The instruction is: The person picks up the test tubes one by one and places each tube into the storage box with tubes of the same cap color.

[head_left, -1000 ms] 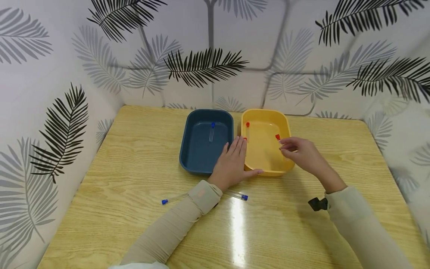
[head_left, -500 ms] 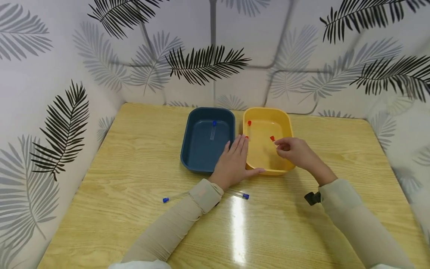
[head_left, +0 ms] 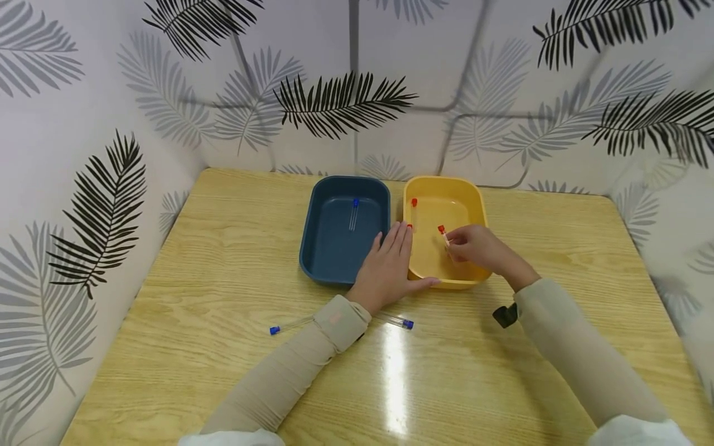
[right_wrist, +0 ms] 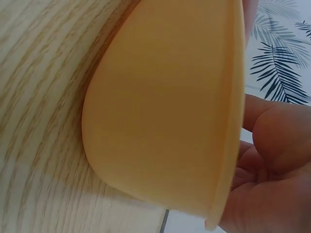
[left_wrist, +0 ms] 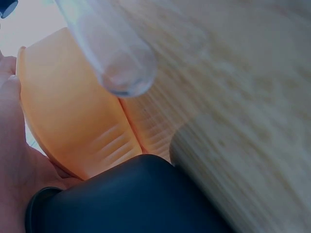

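Note:
My right hand reaches over the yellow tray and pinches a clear test tube with a red cap, the cap end pointing away from me. Its fingers show only partly behind the tray wall in the right wrist view. My left hand rests with straight fingers over the neighbouring rims of the yellow tray and the dark blue tray. Another red-capped tube lies at the yellow tray's left side, and a red cap peeks out by my left fingertips. A blue-capped tube lies in the blue tray.
On the wooden table, in front of the trays, lie a blue-capped tube left of my left forearm and clear tubing with a blue cap right of it. My sleeve partly covers these. A leaf-patterned wall covering stands behind the table.
My right hand has moved left and farther into the yellow tray with the red-capped test tube. My left hand has stayed in place on the rims.

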A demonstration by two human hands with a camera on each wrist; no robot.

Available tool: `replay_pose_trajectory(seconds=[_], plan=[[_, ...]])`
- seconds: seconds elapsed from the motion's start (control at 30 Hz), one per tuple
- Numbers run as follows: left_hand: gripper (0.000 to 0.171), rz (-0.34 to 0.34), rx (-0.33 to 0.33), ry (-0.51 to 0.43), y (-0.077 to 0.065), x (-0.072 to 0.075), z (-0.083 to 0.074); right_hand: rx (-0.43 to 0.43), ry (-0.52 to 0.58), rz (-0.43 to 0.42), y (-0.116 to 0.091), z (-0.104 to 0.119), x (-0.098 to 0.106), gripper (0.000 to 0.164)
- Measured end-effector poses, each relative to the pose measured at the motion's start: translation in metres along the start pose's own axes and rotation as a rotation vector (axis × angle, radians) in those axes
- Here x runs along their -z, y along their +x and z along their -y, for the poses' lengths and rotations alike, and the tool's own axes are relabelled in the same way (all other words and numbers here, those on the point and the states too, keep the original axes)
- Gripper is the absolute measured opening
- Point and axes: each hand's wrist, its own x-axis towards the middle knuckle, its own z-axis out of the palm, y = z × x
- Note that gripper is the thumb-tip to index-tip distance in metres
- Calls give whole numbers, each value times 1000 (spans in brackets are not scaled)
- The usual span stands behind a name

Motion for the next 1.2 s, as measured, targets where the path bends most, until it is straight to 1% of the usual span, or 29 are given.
replay_pose_trajectory(seconds=[0.1, 0.27, 0.33, 0.5, 0.63, 0.8, 0.97, 1.2], plan=[[113, -2, 1, -3, 0, 0, 0, -12, 41, 38, 7, 0, -1, 36], [113, -7, 0, -7, 0, 0, 0, -17, 47, 84, 15, -1, -3, 34], [113, -5, -1, -9, 0, 1, 0, -31, 55, 100, 18, -1, -4, 33], [113, 2, -7, -8, 0, 2, 0, -91, 152, 124, 20, 0, -6, 33], [113, 4, -8, -6, -1, 3, 0, -123, 191, 119, 19, 1, -8, 34], [113, -11, -11, -9, -1, 2, 0, -127, 205, 94, 20, 0, -11, 34], [113, -13, -13, -9, -1, 0, 1, -110, 198, 80, 23, -5, -13, 32], [113, -22, -7, -18, -1, 1, 1, -115, 172, 78, 24, -7, -14, 33]])
